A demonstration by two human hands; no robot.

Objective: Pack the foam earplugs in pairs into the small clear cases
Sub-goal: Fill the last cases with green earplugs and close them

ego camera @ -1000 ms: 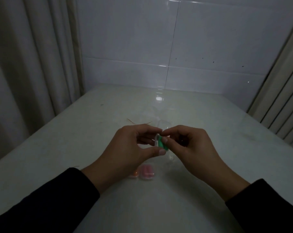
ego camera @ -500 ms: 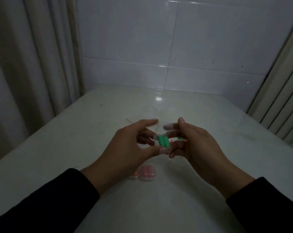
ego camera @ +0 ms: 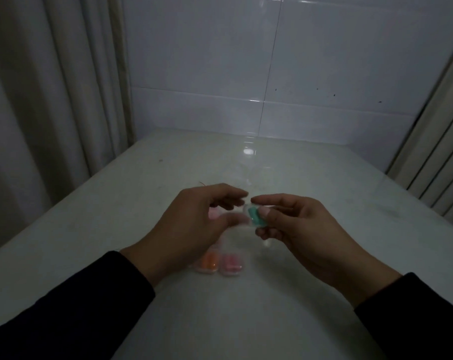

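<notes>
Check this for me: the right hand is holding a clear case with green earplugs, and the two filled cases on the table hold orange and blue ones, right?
Not quite. In the head view, the right hand does hold the green case, but the table cases hold orange and pink earplugs, not blue.

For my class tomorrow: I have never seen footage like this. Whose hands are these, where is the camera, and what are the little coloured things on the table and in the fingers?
There is no machine here. A person wears a camera on the head, looking forward and down, so you see their own two hands. The right hand pinches a small clear case with green earplugs inside. The left hand hovers beside it, fingers loosely curled; whether it touches the case is blurred. On the pale table, near the left wrist, lie two more cases side by side: an orange-filled case and a pink-filled case.
</notes>
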